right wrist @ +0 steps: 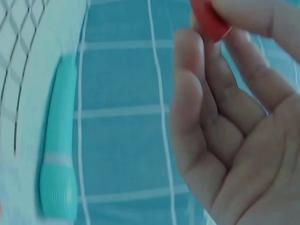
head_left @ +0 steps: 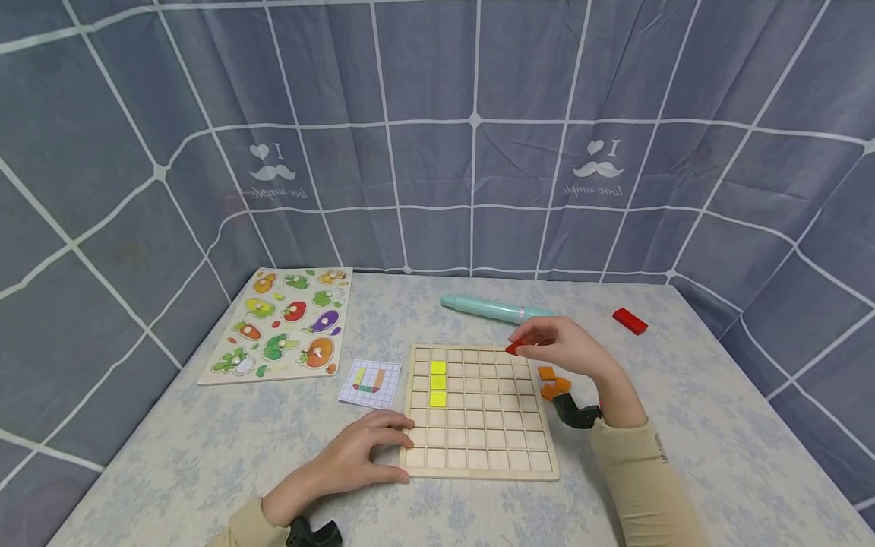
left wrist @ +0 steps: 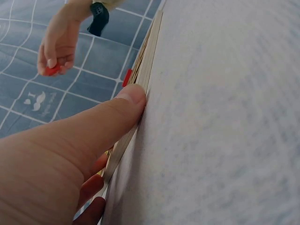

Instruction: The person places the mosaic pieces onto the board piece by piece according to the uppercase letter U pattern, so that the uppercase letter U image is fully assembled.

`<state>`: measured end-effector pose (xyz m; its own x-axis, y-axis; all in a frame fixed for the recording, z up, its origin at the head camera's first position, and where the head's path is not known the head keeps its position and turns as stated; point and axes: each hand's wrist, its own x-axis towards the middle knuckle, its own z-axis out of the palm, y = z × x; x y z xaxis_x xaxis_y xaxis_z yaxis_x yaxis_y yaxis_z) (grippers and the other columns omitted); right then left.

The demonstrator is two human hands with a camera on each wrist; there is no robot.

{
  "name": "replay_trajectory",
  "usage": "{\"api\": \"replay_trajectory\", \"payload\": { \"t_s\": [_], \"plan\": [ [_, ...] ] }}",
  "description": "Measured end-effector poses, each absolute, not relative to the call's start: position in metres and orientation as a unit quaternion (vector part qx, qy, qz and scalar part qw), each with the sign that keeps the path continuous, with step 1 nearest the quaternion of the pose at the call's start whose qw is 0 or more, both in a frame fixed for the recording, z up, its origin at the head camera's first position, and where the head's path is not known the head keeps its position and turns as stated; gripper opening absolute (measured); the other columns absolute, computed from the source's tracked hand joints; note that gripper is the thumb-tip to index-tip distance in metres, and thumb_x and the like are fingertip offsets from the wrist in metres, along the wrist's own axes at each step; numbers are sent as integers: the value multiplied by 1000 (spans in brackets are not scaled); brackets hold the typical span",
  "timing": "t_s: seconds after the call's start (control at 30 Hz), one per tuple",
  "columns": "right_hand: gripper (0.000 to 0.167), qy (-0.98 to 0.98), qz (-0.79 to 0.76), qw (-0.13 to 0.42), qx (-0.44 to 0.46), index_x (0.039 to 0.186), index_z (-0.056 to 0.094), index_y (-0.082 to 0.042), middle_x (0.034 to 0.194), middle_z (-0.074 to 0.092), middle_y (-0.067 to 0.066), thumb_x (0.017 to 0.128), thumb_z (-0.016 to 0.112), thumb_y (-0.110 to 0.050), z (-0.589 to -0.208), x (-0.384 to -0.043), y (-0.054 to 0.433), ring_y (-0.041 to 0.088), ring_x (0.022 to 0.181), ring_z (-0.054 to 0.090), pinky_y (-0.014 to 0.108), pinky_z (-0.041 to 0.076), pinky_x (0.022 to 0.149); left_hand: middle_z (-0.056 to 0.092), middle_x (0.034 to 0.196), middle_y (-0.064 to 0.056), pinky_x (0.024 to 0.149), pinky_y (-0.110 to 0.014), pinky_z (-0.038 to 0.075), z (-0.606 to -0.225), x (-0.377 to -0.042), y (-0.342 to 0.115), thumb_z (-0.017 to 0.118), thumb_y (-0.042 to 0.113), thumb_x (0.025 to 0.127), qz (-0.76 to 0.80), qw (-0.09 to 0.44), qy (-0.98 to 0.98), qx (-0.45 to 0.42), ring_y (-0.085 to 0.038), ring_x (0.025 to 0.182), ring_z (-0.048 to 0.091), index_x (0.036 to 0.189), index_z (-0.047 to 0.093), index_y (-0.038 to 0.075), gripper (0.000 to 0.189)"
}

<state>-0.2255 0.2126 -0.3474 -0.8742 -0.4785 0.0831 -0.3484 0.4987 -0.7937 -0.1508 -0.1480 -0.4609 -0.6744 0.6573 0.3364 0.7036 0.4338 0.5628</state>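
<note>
My right hand pinches a small red tile between thumb and fingers, above the far right corner of the wooden grid board. Three yellow square tiles sit in a column in the board's left part. At the board's near left corner, my left hand touches the edge; its thumb lies against the near side and the other fingers reach the left side. Orange tiles lie loose just right of the board, close to the right wrist.
A pattern card lies left of the board. Farther left is a vegetable puzzle board. Behind the grid lies a teal pen-shaped tube, partly hidden by the right hand. A red block lies at the back right, before the curtain.
</note>
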Motion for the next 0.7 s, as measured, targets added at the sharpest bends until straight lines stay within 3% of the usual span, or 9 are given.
{"api": "replay_trajectory", "payload": {
  "t_s": [0.23,0.53,0.7],
  "plan": [
    [18,833,-490,77,-243,100,67,-4,94,68,6,86,70,-14,-356,-219,167,23,84,65,33,53,75,57,123,3,94,-36,44,-460,-151,-148,73,45,78,-347,28,-850,-397,-18,116,50,101,69,23,32],
    [14,809,-526,125,-232,94,64,-3,89,65,5,83,71,-8,-385,-217,122,29,82,67,37,55,71,57,123,5,95,-38,44,-459,-150,-147,73,45,78,-344,20,-854,-390,-17,116,50,100,70,23,32],
    [14,819,-496,156,-243,91,63,-4,86,62,4,81,72,-5,-404,-218,110,20,77,65,29,54,69,58,123,3,94,-38,44,-459,-151,-147,73,45,78,-344,24,-852,-394,-18,116,50,100,70,22,32]
  ]
}}
